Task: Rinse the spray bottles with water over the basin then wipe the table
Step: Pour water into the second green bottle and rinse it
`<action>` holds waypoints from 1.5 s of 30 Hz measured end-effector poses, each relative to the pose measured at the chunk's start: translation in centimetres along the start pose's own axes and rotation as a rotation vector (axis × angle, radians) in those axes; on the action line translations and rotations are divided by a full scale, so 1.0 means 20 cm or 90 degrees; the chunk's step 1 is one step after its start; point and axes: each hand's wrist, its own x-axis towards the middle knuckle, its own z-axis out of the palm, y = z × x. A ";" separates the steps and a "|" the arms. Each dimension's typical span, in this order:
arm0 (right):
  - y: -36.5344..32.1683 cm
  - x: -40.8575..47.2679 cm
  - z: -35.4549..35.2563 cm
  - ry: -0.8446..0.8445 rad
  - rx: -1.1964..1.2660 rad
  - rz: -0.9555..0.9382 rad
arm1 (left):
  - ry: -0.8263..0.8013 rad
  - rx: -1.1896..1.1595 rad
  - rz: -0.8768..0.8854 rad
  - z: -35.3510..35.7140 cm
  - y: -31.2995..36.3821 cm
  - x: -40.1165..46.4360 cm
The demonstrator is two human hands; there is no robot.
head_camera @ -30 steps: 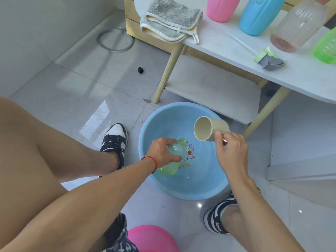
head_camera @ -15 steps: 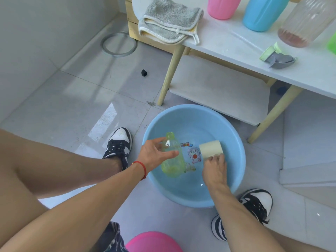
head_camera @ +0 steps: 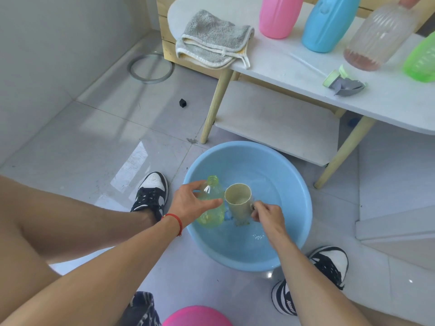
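Observation:
My left hand [head_camera: 190,204] grips a clear yellow-green bottle [head_camera: 211,208], uncapped and held upright over the blue basin [head_camera: 296,184] on the floor. My right hand [head_camera: 268,214] holds a beige cup [head_camera: 239,203] by its handle, upright with water in it, right beside the bottle. There is water in the bottom of the basin. On the white table [head_camera: 294,64] stand a pink bottle [head_camera: 279,15], a blue bottle [head_camera: 328,22], a clear ribbed bottle [head_camera: 379,34] and a green bottle [head_camera: 421,60]. A spray head [head_camera: 342,82] lies next to them.
A folded grey towel [head_camera: 211,38] lies on the table's left end. A lower shelf [head_camera: 277,121] sits under the table behind the basin. My two shoes [head_camera: 151,194] flank the basin. A pink round object [head_camera: 196,316] is at the bottom edge. A metal ring [head_camera: 150,68] lies on the floor.
The cup, tipped over the bottle a second ago, dipped into the basin's water and now stands upright with water in it. The bottle went from tilted to upright.

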 end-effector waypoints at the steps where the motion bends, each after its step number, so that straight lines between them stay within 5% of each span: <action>1: 0.00 0.00 -0.02 0.003 0.011 -0.008 | -0.002 0.014 0.001 0.00 0.00 0.00; 8: -0.10 -0.07 -0.16 0.105 0.054 -0.101 | -0.018 0.087 0.023 0.06 -0.01 -0.01; 20: -0.36 -0.28 -0.35 0.247 -0.096 -0.347 | -0.028 0.170 0.072 0.16 0.07 0.02; 45: -0.38 -0.30 -0.32 0.339 -0.346 -0.590 | -0.056 0.224 0.040 0.18 0.10 0.01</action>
